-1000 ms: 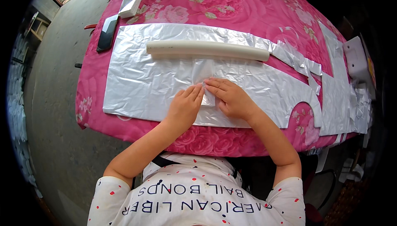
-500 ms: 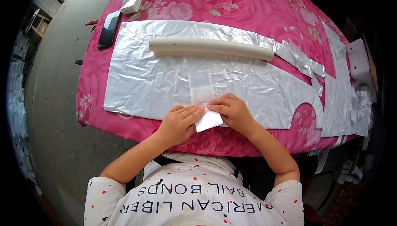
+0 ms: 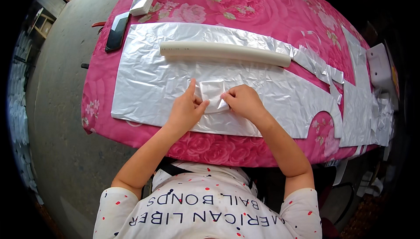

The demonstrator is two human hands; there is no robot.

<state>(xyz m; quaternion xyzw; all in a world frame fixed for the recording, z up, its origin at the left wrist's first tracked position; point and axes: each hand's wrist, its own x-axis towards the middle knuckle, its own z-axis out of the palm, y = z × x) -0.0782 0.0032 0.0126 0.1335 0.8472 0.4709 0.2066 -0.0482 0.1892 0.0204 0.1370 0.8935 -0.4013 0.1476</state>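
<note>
A small square of folded, silvery plastic film lies in front of me on a large whitish plastic sheet with a curved cut-out on its right. My right hand pinches the square's right edge between thumb and fingertips. At its left side is my left hand, index finger stretched forward and thumb apart, the other fingers curled. The left thumb tip is close to the square's lower left; whether it touches cannot be made out. Across the sheet beyond both hands rests a long cream tube.
A pink floral cloth covers the table. At the far left are a dark phone and stacks of folded white squares. Plastic strips, more sheeting and a white container are on the right.
The near flap of the plastic has been folded away from me onto the rest, making a square. My left hand has let go and shifted left; my right hand has moved slightly forward.
</note>
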